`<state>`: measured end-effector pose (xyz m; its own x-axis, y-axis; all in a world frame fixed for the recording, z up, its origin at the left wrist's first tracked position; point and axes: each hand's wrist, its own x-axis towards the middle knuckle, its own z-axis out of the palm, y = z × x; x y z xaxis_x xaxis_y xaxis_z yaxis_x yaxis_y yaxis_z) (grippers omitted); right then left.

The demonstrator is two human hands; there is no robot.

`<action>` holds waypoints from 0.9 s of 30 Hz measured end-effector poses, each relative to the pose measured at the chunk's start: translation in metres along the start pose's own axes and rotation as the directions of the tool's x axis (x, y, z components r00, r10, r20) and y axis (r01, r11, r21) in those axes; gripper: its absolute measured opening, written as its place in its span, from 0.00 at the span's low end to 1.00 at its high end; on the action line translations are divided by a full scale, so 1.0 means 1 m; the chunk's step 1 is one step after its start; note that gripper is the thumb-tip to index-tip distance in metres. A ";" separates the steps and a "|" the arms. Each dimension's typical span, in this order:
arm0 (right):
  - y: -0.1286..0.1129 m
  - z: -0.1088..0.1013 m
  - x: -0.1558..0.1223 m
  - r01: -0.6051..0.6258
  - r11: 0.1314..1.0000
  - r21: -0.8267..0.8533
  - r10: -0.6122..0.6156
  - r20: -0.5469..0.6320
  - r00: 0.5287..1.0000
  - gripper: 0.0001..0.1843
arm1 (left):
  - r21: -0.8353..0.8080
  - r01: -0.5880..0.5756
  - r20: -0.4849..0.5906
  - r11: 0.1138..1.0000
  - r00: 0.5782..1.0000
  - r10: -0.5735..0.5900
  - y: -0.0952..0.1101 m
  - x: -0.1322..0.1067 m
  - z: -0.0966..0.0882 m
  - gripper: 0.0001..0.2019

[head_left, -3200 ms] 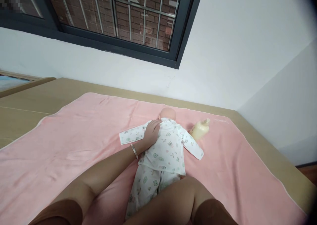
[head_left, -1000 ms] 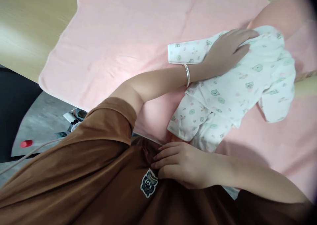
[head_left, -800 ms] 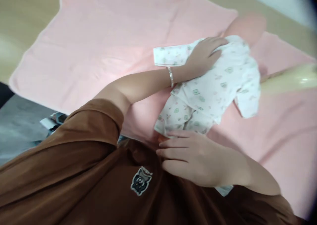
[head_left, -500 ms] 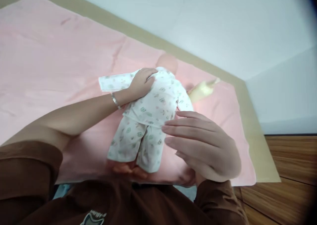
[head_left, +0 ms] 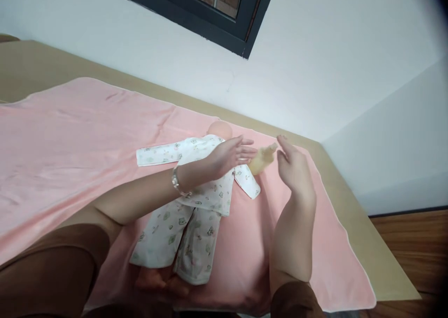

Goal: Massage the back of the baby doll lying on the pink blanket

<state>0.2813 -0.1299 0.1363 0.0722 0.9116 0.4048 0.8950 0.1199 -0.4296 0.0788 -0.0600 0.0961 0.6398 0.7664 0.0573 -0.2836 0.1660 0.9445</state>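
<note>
A baby doll [head_left: 220,130] lies on a pink blanket [head_left: 70,136], no face showing on its bald head. It wears a white printed top [head_left: 196,150] and matching trousers [head_left: 196,248]; its bare feet stick out at the near end. My left hand [head_left: 227,158] is over the upper part of the top, fingers stretched out to the right, holding nothing. A yellowish bottle [head_left: 262,161] with a pale spout lies tilted by the doll's right-side sleeve. Just right of the bottle, my right hand [head_left: 293,164] is raised, holding nothing, its fingers partly hidden behind the hand.
Under the blanket is a beige table [head_left: 381,262], its far edge along a white wall [head_left: 297,75]. A dark window frame [head_left: 224,31] is set in the wall above. Wooden flooring [head_left: 413,248] shows at the lower right.
My left hand has left the doll's back and moved right, fingers extended. My right hand has gone from beside the doll's hips up to the bottle's right side. The view has tilted upward.
</note>
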 end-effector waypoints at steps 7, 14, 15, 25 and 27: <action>-0.013 0.042 0.006 -0.088 0.923 -0.374 0.149 0.138 0.979 0.37 | -0.410 0.308 0.114 0.859 0.951 -0.287 -0.012 0.038 0.035 0.26; -0.021 0.039 0.011 -0.017 0.797 -0.604 0.133 0.148 0.980 0.28 | -0.344 0.553 0.227 0.759 0.833 -0.504 -0.020 0.010 0.014 0.18; -0.024 0.037 0.015 -0.025 0.789 -0.614 0.153 0.157 0.976 0.25 | -0.319 0.570 0.228 0.757 0.822 -0.522 -0.018 0.005 0.009 0.18; -0.045 0.050 0.039 -0.162 0.715 -0.680 0.381 0.184 0.906 0.24 | -0.425 0.463 0.199 0.778 0.886 -0.419 0.022 -0.049 -0.027 0.16; -0.042 0.054 0.040 -0.187 0.712 -0.677 0.410 0.184 0.894 0.25 | -0.442 0.407 0.179 0.800 0.913 -0.366 0.030 -0.057 -0.036 0.16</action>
<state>0.2231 -0.0772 0.1273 0.3503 0.9359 0.0373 0.9215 -0.3515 0.1651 0.0081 -0.0767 0.1097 0.8159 0.5281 -0.2351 -0.2820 0.7187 0.6355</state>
